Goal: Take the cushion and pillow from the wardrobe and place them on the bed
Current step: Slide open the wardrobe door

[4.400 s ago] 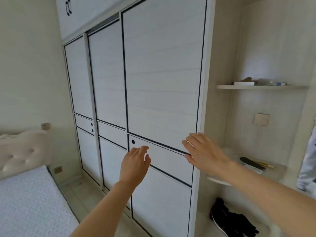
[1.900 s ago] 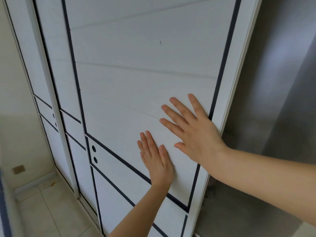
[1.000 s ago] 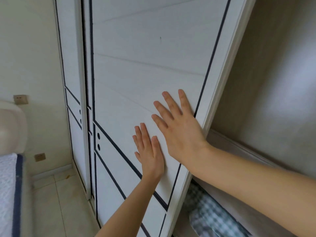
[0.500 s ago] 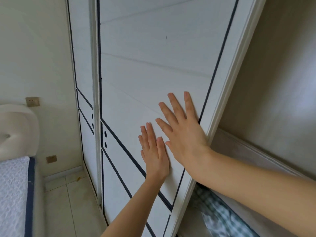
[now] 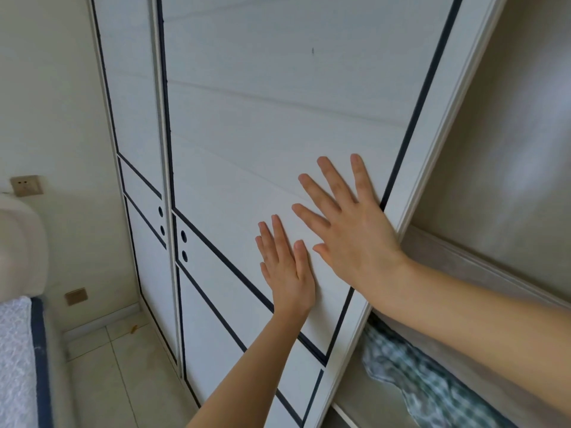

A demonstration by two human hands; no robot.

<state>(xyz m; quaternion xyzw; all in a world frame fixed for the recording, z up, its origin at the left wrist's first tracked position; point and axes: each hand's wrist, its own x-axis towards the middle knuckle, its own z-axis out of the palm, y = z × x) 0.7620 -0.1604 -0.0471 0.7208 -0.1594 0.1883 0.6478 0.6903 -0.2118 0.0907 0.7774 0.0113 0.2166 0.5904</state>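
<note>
The white sliding wardrobe door [image 5: 278, 125] with dark trim lines fills the middle of the view. My left hand [image 5: 287, 267] lies flat on it, fingers apart. My right hand [image 5: 349, 227] presses flat beside the door's right edge, holding nothing. To the right the wardrobe stands open, and a green-and-white checked cushion or pillow [image 5: 432, 384] lies on a lower shelf, partly hidden behind my right forearm. The bed [image 5: 15, 366] with a white textured cover and dark edge shows at the lower left.
A padded cream headboard [image 5: 18, 248] stands at the left. Wall sockets [image 5: 26, 185] sit on the wall beyond it. A narrow strip of tiled floor [image 5: 123, 375] runs between the bed and the wardrobe. A shelf board [image 5: 482, 267] crosses the open wardrobe interior.
Both hands have pushed the door leftward over the other panels. The opening on the right has widened and more of the checked fabric shows.
</note>
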